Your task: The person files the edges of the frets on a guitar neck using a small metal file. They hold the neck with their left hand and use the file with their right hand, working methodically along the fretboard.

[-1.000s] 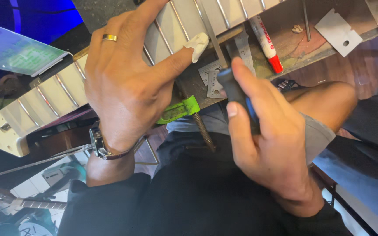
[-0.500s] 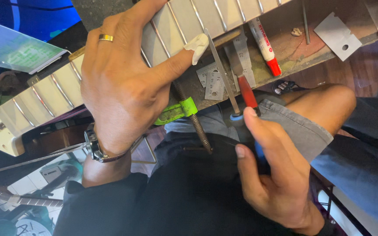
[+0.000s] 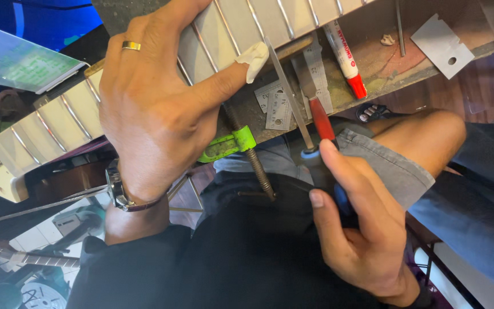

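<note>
My left hand (image 3: 161, 109) grips a pale guitar neck (image 3: 58, 117) with metal frets, which runs diagonally across the bench. It wears a gold ring and a wristwatch, and its thumb has a white wrap at the tip. My right hand (image 3: 361, 229) holds a thin metal file (image 3: 284, 91) by its dark blue handle. The blade points up at the neck's lower edge, near the wrapped thumb. A second, red-handled tool (image 3: 321, 117) lies alongside the file.
A green-handled clamp (image 3: 230, 146) with a threaded screw hangs under the bench edge (image 3: 407, 74). On the bench lie a white marker with a red cap (image 3: 344, 57), small metal gauges (image 3: 273, 103) and metal plates (image 3: 438, 43). My bare knee (image 3: 424, 134) is below.
My right hand has dropped lower and turned, so the file that was hidden in its grip now sticks out towards the neck. The left hand has stayed on the neck.
</note>
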